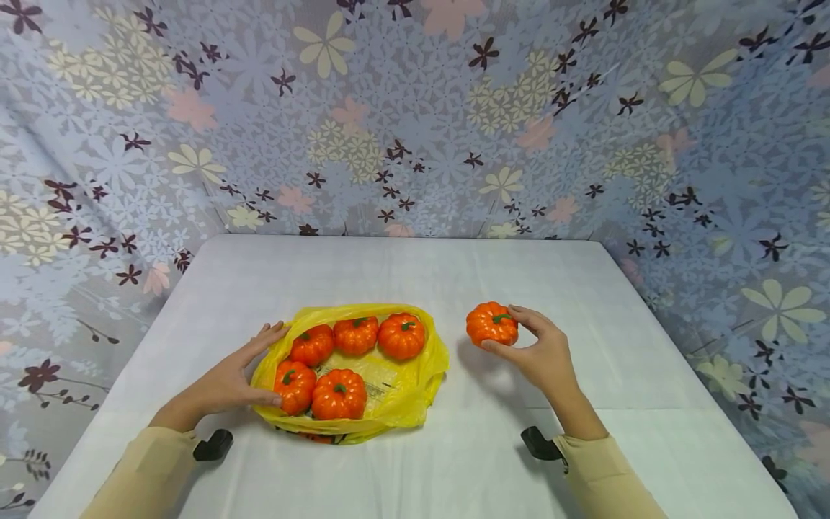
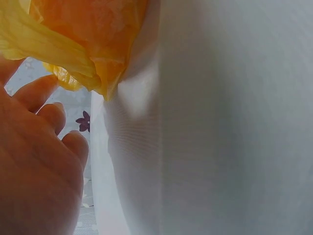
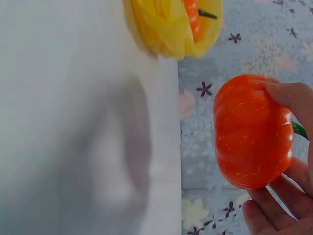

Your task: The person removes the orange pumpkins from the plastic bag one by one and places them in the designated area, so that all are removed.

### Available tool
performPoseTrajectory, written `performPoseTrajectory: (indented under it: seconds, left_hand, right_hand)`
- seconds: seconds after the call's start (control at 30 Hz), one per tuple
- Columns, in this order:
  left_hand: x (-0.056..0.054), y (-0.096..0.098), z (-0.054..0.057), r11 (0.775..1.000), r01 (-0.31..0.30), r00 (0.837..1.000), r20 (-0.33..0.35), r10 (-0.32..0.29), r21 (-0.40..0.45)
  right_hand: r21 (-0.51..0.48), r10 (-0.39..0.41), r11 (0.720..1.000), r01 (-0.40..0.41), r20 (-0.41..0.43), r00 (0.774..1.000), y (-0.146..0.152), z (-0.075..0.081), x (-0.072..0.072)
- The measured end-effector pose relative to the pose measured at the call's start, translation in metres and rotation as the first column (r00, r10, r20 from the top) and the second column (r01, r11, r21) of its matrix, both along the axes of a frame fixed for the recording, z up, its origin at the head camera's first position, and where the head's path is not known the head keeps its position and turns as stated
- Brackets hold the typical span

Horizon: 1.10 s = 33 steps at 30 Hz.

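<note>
My right hand (image 1: pixel 538 353) holds a small shiny orange toy pumpkin (image 1: pixel 491 324) with a green stem, pinched between thumb and fingers, above the table to the right of the bag. The right wrist view shows the same pumpkin (image 3: pixel 253 131) held from its stem side. A yellow plastic bag (image 1: pixel 424 411) lies with its mouth spread wide, and several similar pumpkins (image 1: pixel 339 394) sit inside around its left and far sides. At the bag's left rim my left hand (image 1: pixel 223 378) is spread, thumb at the near-left pumpkin (image 1: pixel 295 387) and fingertips by the far rim.
The table (image 1: pixel 415 277) wears a white cover with faint creases. Behind it and along both sides hangs a flowered cloth (image 1: pixel 415 130). A black wrist-camera mount (image 1: pixel 214 445) sticks out from the left sleeve, another mount (image 1: pixel 541 443) from the right.
</note>
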<state>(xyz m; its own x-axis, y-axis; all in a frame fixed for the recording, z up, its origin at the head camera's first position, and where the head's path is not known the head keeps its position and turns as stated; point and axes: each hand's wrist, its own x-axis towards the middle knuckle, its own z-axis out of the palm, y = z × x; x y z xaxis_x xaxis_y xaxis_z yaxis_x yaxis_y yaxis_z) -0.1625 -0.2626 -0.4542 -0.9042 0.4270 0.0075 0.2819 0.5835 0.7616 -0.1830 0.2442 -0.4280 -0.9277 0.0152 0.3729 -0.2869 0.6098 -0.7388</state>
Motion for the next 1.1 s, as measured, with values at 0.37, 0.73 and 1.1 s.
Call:
performPoseTrajectory:
  seconds: [0.37,0.73,1.1]
  left_hand:
    - [-0.003,0.000,-0.002,1.000,0.004,1.000,-0.010,-0.004,0.002]
    - [-0.002,0.000,-0.003,1.000,0.005,1.000,-0.007,-0.005,0.012]
    - [-0.002,-0.001,-0.003,1.000,0.016,1.000,-0.023,-0.015,0.020]
  right_hand:
    - [-0.026,-0.089,0.995,0.092,0.081,0.993,0.031,-0.009,-0.002]
    - [0.015,-0.198,0.980,0.198,0.128,0.972,0.060,-0.016,0.000]
    - [-0.034,-0.266,0.959,0.281,0.231,0.936,0.082,-0.018,0.000]
